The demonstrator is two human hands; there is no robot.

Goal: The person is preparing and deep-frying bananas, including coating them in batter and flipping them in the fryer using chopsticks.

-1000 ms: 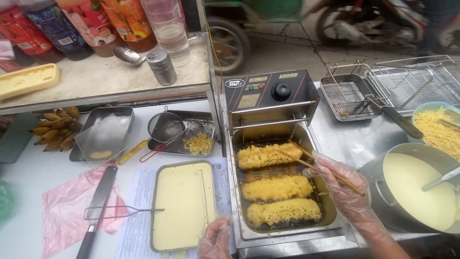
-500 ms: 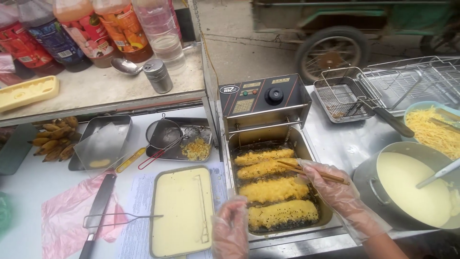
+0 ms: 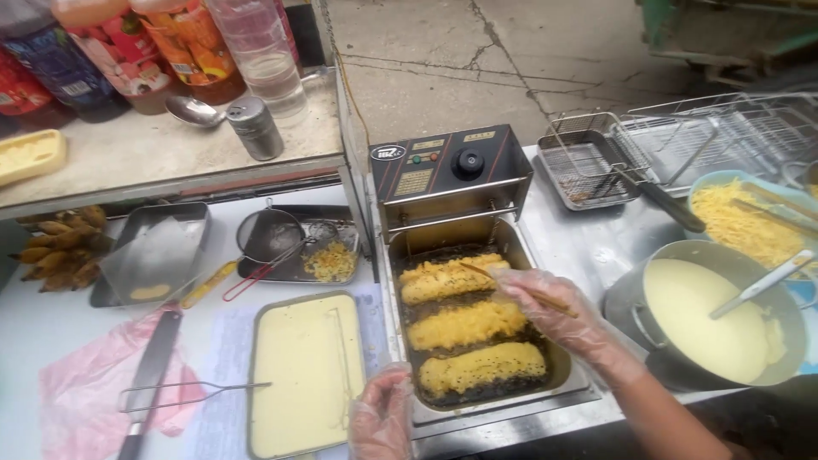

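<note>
An electric deep fryer (image 3: 452, 175) stands in the middle of the steel counter. Three long battered pieces (image 3: 464, 324) fry side by side in its dark oil. My right hand (image 3: 558, 319), in a clear plastic glove, holds wooden chopsticks (image 3: 511, 285) whose tips rest on the farthest piece (image 3: 447, 277). My gloved left hand (image 3: 383, 417) hovers at the fryer's near left corner, beside a metal tray of pale yellow batter (image 3: 302, 375), holding nothing.
A pot of batter with a ladle (image 3: 711, 319) sits right of the fryer, a bowl of yellow shreds (image 3: 745, 221) and wire fry baskets (image 3: 596, 158) behind it. A skimmer tray (image 3: 290, 247), bananas (image 3: 60, 247), a knife (image 3: 149, 379) and pink bag lie left. Bottles (image 3: 170, 47) line the back shelf.
The view has shifted closer and lower over the fryer. My right hand moved the chopsticks toward the farthest piece, and my left hand came up beside the fryer's near left corner.
</note>
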